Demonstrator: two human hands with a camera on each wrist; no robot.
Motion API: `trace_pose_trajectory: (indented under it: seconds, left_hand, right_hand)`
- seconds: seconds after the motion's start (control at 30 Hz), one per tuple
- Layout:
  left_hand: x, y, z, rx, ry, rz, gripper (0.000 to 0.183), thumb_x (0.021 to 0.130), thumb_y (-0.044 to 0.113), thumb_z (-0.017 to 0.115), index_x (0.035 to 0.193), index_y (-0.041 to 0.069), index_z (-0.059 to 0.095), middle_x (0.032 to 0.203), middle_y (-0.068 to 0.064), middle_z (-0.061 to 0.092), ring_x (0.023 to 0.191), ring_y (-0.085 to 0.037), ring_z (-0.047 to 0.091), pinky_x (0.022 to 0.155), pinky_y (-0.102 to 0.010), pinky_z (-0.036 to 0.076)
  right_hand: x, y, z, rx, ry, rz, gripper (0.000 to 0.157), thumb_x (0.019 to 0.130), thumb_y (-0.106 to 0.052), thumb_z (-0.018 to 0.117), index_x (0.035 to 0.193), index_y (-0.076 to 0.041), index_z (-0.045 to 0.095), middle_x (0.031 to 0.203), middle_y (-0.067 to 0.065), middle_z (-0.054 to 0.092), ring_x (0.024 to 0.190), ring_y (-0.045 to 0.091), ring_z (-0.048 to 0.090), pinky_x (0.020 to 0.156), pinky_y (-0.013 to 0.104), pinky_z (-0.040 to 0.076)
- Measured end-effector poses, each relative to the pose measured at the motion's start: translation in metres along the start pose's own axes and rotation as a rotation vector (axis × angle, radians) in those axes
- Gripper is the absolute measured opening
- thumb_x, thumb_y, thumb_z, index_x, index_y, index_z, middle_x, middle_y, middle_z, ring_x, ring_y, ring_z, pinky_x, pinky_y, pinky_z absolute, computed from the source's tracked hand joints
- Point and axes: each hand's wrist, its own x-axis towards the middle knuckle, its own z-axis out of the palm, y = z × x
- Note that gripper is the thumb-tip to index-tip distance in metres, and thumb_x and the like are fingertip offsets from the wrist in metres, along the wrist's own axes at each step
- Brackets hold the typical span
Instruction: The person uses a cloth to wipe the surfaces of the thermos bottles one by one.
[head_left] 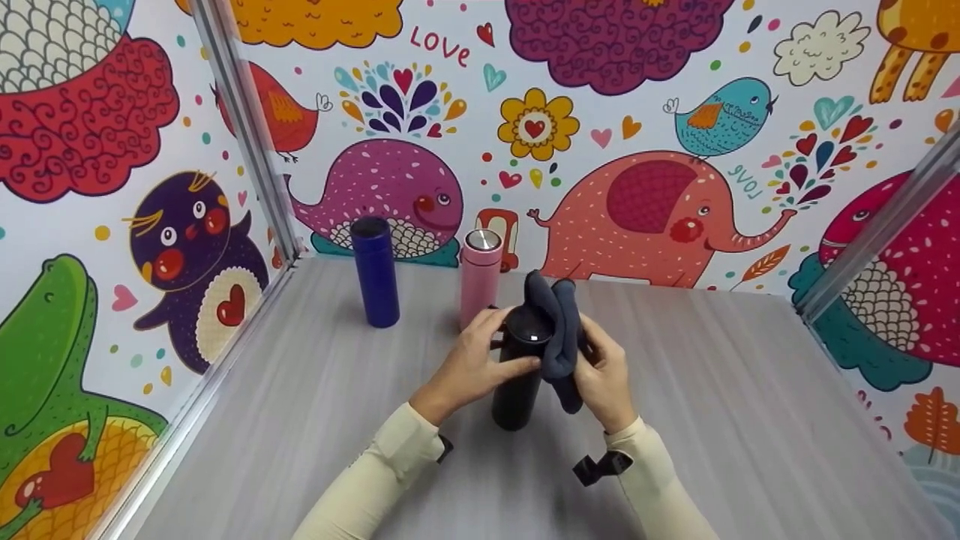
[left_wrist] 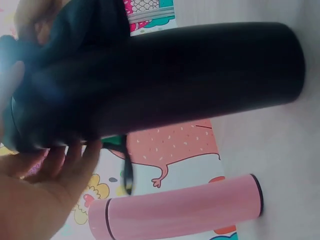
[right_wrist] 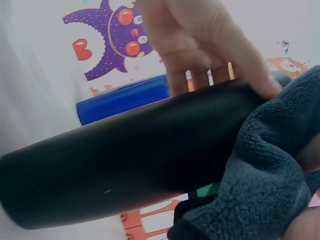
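Note:
A black bottle (head_left: 516,401) stands upright on the table, its dark lid facing up. My left hand (head_left: 474,369) grips it near the top, thumb on the near side and fingers round the far side. In my right hand (head_left: 606,379) is a folded dark grey-blue cloth (head_left: 561,334), held against the bottle's upper right side. The right wrist view shows the fluffy cloth (right_wrist: 267,160) touching the bottle (right_wrist: 115,160). A black strap loop (left_wrist: 127,170) hangs beside the bottle in the left wrist view. The cloth hides part of my right fingers.
Behind the black bottle stands a pink bottle (head_left: 480,274) with a silver top, partly covered by my left hand. A blue bottle (head_left: 377,277) is farther left. Printed cartoon panels (head_left: 645,210) wall in the grey table (head_left: 712,420) at the back and sides.

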Motion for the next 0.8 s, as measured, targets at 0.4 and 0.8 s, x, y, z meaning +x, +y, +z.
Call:
trace_pose_trajectory:
  seconds: [0.4,0.8]
  left_hand:
    - [-0.001,-0.008,-0.008,-0.091,-0.032,-0.006,0.074,0.078,0.036,0.087,0.139,0.012,0.053,0.125,-0.001,0.059,0.110,-0.015,0.060,0.090,-0.031,0.054]
    - [-0.001,-0.015,-0.023,-0.157,-0.112,0.011,0.063,0.086,0.032,0.081,0.141,0.016,0.054,0.132,0.001,0.060,0.117,-0.017,0.061,0.098,-0.036,0.051]
  right_hand:
    - [-0.037,0.014,0.006,0.044,-0.045,0.205,0.037,0.089,0.018,0.062,0.126,0.017,0.058,0.113,0.015,0.069,0.101,0.015,0.065,0.084,0.028,0.056]
    - [-0.059,0.031,0.011,0.014,-0.110,0.311,0.037,0.092,0.013,0.063,0.128,0.016,0.057,0.122,0.027,0.063,0.110,0.010,0.061,0.092,0.025,0.051]
